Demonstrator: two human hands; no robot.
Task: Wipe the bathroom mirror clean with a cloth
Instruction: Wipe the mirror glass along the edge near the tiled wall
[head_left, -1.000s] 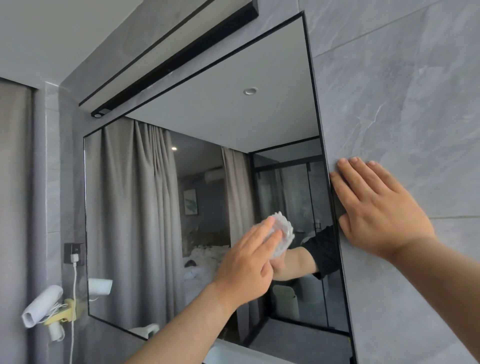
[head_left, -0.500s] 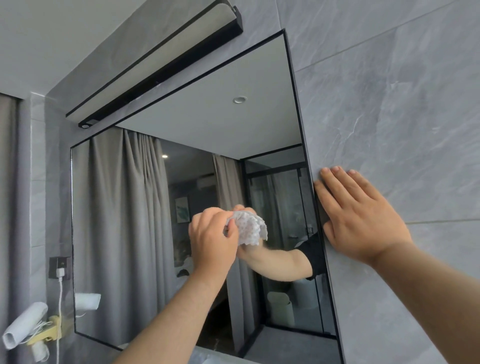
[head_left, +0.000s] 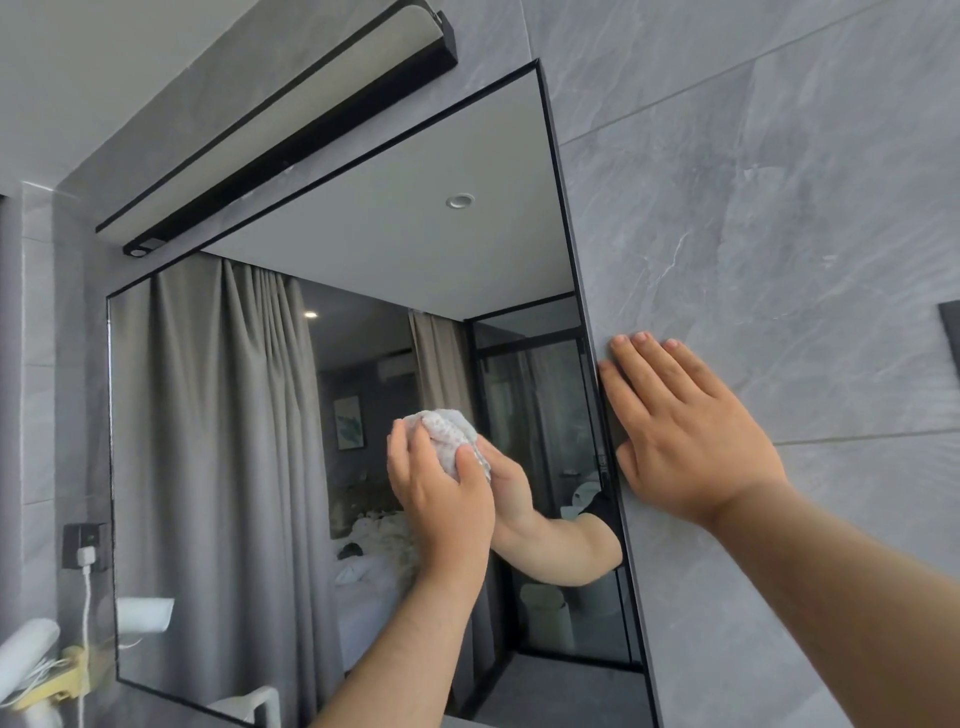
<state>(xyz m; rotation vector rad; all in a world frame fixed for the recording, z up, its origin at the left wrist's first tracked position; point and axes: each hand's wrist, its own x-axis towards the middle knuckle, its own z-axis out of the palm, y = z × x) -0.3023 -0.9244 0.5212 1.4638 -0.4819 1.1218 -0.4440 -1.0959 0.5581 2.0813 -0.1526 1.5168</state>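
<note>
The left hand (head_left: 441, 488) is raised on a bare forearm that climbs from the lower middle of the view, wrist roughly straight, back of the hand toward the camera. Its fingers and thumb are curled round a crumpled white dotted cloth (head_left: 452, 434) — the thumb lies up the right side of the wad, the fingers wrap the left side and top. The right hand (head_left: 685, 431) reaches in from the lower right on a bare arm, palm flat and pressed forward, fingers straight and close together, pointing up and slightly left — thumb tucked along the lower left edge of the palm. The two hands are apart, left lower than right.
</note>
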